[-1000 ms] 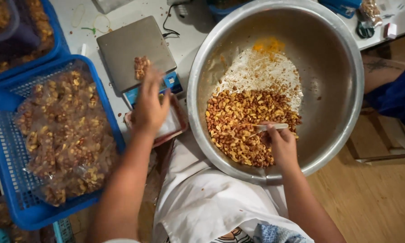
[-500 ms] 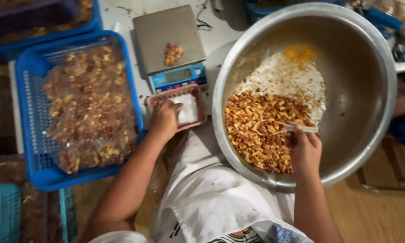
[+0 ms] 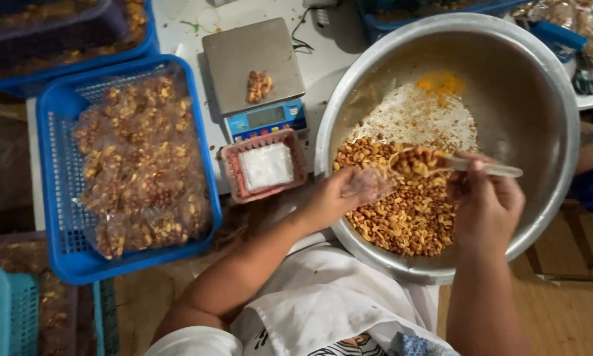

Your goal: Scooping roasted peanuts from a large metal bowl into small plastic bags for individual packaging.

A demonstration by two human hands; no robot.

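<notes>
Nearest the camera: white cloth over the person's lap, at 6 o'clock of the view.

Left hand reaches over the near rim of the big steel bowl. Fingers closed on a small clear plastic bag, held with its mouth toward the spoon. Bag is blurred; contents cannot be made out.

Right hand at 3 o'clock of the left hand, above the bowl. Fingers wrapped round the handle of a pale plastic spoon. Spoon bowl carries a heap of roasted peanuts and sits just beside the bag's mouth, at its 2 o'clock. Whether spoon and bag touch, cannot tell.

Peanut pile lies on the near half of the steel bowl's floor, under both hands. Beyond it, at 12 o'clock, a patch of pale crumbs and an orange smear.

At 9 o'clock of the steel bowl: small pink basket on the white bench, holding a stack of clear bags.

Behind the pink basket, at 12 o'clock: digital scale, a small filled bag of nuts on its plate.

Far left: blue basket heaped with packed nut bags. A second blue basket sits beyond it, at 12 o'clock.
</notes>
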